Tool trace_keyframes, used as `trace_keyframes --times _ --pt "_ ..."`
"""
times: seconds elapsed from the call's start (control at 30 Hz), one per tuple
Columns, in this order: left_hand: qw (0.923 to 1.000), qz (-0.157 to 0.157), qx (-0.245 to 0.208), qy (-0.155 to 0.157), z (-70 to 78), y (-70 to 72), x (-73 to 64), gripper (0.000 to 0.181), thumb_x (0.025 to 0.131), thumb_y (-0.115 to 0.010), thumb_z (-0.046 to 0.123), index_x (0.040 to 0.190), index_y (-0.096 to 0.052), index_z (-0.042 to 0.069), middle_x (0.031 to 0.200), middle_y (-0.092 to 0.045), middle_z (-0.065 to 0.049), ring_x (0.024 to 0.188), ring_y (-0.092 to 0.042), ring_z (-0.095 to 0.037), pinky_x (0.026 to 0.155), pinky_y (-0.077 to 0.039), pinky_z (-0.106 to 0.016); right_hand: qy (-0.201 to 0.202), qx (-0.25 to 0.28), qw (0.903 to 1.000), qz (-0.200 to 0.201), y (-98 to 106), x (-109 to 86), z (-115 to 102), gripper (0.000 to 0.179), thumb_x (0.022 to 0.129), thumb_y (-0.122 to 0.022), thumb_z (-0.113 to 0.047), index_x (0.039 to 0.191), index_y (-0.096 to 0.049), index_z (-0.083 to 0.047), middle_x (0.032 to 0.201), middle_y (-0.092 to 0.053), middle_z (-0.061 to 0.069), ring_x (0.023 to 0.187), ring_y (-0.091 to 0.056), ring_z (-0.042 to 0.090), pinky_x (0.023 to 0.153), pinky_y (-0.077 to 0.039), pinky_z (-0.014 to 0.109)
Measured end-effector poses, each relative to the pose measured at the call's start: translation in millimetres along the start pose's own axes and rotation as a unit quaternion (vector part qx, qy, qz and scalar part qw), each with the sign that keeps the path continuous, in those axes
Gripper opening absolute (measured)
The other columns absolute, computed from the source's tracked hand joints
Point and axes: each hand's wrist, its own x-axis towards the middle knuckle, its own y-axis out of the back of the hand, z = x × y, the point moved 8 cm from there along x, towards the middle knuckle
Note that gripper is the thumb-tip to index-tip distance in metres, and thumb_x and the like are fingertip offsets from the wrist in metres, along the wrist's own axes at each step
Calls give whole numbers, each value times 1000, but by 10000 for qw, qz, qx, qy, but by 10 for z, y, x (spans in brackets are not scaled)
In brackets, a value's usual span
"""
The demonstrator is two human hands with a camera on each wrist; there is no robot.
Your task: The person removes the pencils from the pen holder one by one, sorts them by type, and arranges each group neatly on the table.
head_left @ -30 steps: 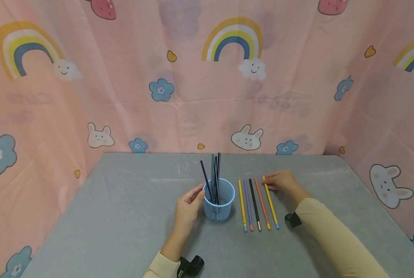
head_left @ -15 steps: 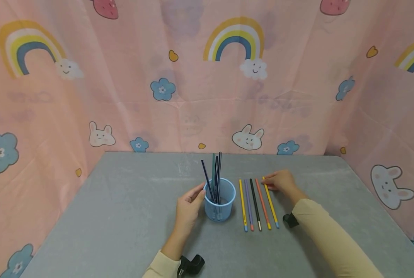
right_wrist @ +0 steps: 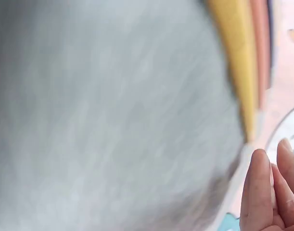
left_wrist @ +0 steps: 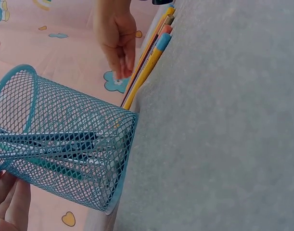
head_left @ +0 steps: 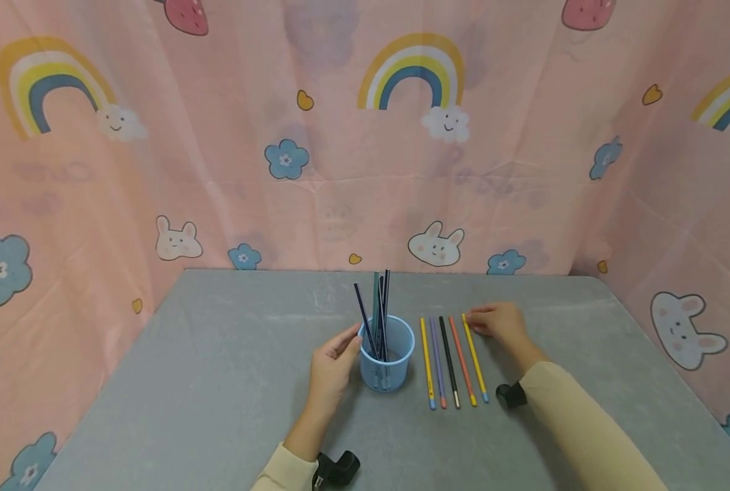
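A light-blue mesh pencil cup stands upright mid-table, with several dark pencils and a green one leaning inside. My left hand touches its left side near the rim, fingers nearly straight; the left wrist view shows these fingers against the mesh. Right of the cup lie pencils in a row: yellow, purple, black, orange-red and another yellow pencil at the right end. My right hand is beside that last pencil's far end, thumb and fingers parted and holding nothing.
The grey tabletop runs back to a pink curtain printed with rainbows, rabbits and flowers. Black wrist cameras sit on both wrists, the right one close to the row's right end.
The rightmost yellow pencil has shifted slightly left toward the row. My right fingers have come off its far end and drawn a little right. My left hand and the cup stay put.
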Motion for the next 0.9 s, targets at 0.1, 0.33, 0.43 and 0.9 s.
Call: trace_keyframes --times 0.1,0.33,0.43,0.9 --pt "10000 14 24 15 -6 -2 -2 31 96 -64 10 123 -66 -4 124 -69 -19 118 -66 -26 94 -53 -17 50 380 9993 15 24 -103 -52 39 94 -67 -10 126 -61 12 101 -77 15 69 -69 0 67 -60 22" --pt "9999 -49 108 50 7 -11 -15 32 98 -63 12 125 -66 -2 127 -68 -18 122 -63 -29 100 -53 -26 120 898 9958 -143 -45 -314 -189 41 94 -67 -12 129 -60 9 102 -77 10 81 -74 5 76 -61 25" --pt "9999 -18 107 69 5 -8 -16 31 98 -62 11 125 -66 -2 127 -68 -18 122 -63 -29 100 -53 -27 145 933 9952 -255 -126 -391 -237 43 95 -67 -14 132 -59 8 113 -74 17 89 -75 9 84 -60 29" --pt "9999 -11 153 55 11 -8 -16 31 97 -63 11 125 -66 -3 126 -68 -18 121 -64 -29 100 -54 -28 296 1275 9898 -554 -492 -764 -428 47 95 -68 -24 133 -60 2 137 -61 19 111 -70 14 94 -55 28"
